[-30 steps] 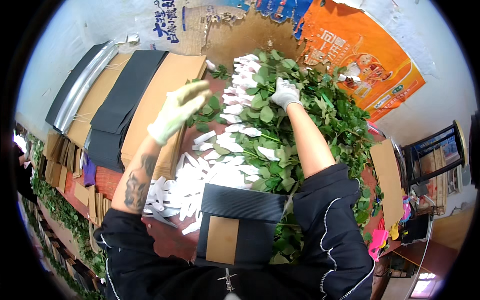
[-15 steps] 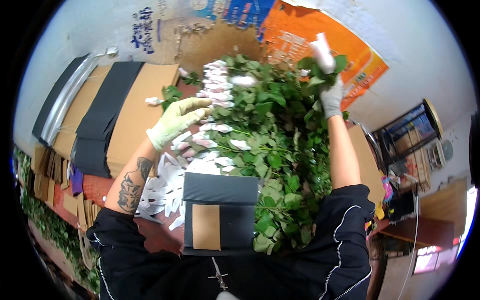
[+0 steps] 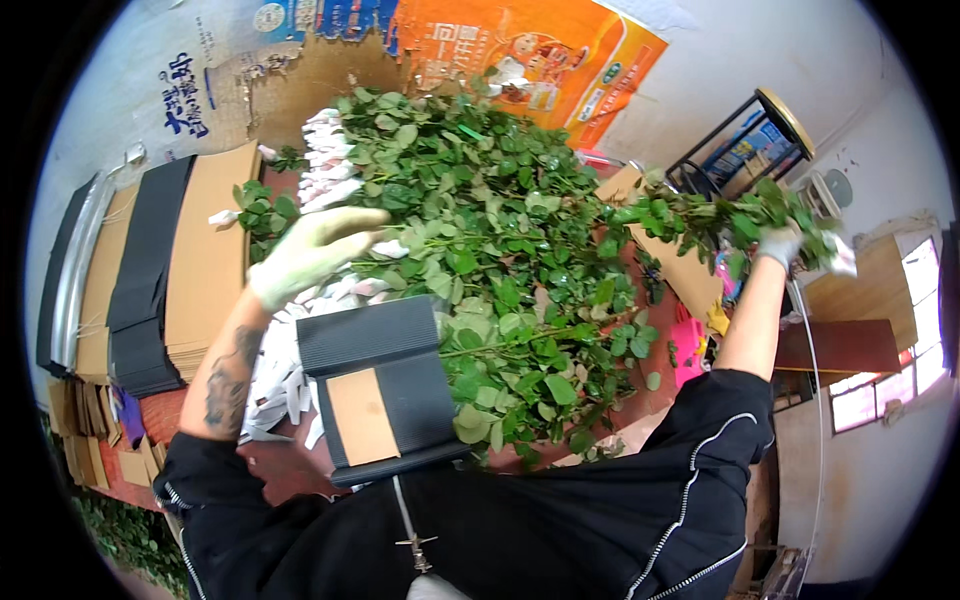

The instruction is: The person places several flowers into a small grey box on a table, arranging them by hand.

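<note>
My right hand (image 3: 780,244), in a grey glove, is stretched far to the right and closed around a leafy rose stem (image 3: 690,215). White-wrapped bud (image 3: 843,258) shows just past the hand, and the stem trails left. My left hand (image 3: 318,245), in a pale yellow-green glove, hovers empty with its fingers extended over the bud end of the rose pile (image 3: 520,200). Along that pile's left edge lie several white-wrapped rose buds (image 3: 325,150). Below my left hand, white paper sleeves (image 3: 270,390) are scattered, partly hidden by my forearm.
A black corrugated board (image 3: 370,335) with a brown cardboard piece (image 3: 362,417) lies right before me. Flat cardboard stacks (image 3: 215,250) stand at the left on the red table (image 3: 165,408). Pink object (image 3: 688,345) and a black-framed stool (image 3: 745,145) are at the right.
My right hand has swung from above the pile's far right out to the right, carrying the rose. The view has turned right. My left hand stays near the buds, its fingers still extended.
</note>
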Demonstrator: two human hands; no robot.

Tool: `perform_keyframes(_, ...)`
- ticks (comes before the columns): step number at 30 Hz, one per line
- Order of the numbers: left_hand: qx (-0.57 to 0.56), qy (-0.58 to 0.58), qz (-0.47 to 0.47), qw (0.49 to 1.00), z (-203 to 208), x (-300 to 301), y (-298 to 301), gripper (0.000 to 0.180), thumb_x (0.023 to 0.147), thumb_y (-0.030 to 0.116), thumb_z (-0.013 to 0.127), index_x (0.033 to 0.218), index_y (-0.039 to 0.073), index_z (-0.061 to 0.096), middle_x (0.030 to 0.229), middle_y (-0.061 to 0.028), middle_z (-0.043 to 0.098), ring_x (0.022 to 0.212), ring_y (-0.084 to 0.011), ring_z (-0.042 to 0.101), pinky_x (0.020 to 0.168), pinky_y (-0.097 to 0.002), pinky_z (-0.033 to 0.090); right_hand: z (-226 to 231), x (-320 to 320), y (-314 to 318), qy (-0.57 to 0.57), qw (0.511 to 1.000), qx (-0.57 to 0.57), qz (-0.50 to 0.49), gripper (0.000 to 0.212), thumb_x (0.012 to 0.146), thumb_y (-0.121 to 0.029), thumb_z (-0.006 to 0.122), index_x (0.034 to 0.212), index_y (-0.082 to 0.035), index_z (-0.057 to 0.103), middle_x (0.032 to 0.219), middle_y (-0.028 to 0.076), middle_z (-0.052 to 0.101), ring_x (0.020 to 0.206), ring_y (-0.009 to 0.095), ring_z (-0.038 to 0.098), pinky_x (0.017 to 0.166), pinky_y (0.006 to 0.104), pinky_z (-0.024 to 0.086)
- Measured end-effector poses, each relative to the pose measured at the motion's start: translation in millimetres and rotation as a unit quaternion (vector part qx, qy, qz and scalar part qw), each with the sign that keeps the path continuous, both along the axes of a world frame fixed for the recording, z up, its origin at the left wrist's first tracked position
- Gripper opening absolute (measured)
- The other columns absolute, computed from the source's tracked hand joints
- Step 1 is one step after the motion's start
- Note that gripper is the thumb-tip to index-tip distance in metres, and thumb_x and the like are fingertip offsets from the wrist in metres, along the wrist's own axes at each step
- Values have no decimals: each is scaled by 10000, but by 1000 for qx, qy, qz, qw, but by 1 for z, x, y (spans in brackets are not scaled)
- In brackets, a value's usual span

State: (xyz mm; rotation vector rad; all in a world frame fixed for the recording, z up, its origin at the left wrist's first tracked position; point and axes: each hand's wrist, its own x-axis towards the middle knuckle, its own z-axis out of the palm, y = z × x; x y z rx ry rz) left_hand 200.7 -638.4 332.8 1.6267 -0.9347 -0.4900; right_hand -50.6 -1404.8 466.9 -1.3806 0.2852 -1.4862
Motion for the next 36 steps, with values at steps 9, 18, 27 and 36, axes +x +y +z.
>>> perform_keyframes(9, -33, 60, 124, 990, -48, -69, 128, 475, 958, 183, 644, 1351, -60, 536, 1254, -160, 639, 1144, -229, 619, 1027, -359, 454, 156, -189, 46, -57, 980, -183, 51, 408, 930, -158, 513, 1288, 19, 600, 1320, 148, 603, 1171, 327, 589, 1021, 469, 478)
perform_keyframes(18, -10, 87, 173, 981, -68, -155, 174, 494, 969, 228, 638, 1353, -66, 535, 1260, -163, 644, 1210, -235, 590, 1066, -372, 423, -24, 12, 458, 269, 650, -710, 44, 382, 785, -62, 605, 1165, -34, 574, 1073, 133, 590, 996, 327, 587, 869, 419, 488)
perform_keyframes(27, 26, 47, 165, 985, -87, -165, 163, 393, 985, 146, 594, 1344, -12, 565, 1255, -133, 650, 1201, -222, 595, 1066, -356, 428, -183, 9, 582, 530, 518, -632, 228, 385, 746, -104, 628, 1116, -23, 565, 1019, 150, 599, 967, 322, 604, 848, 429, 486)
perform_keyframes(36, 156, -232, 124, 952, -90, -190, 84, 472, 827, 191, 731, 1262, 40, 629, 1316, -193, 602, 1222, -374, 560, 1045, -454, 422, -262, 28, 594, 591, 489, -591, 249, 395, 794, -228, 654, 1123, -36, 549, 1061, 139, 594, 977, 293, 598, 818, 405, 487)
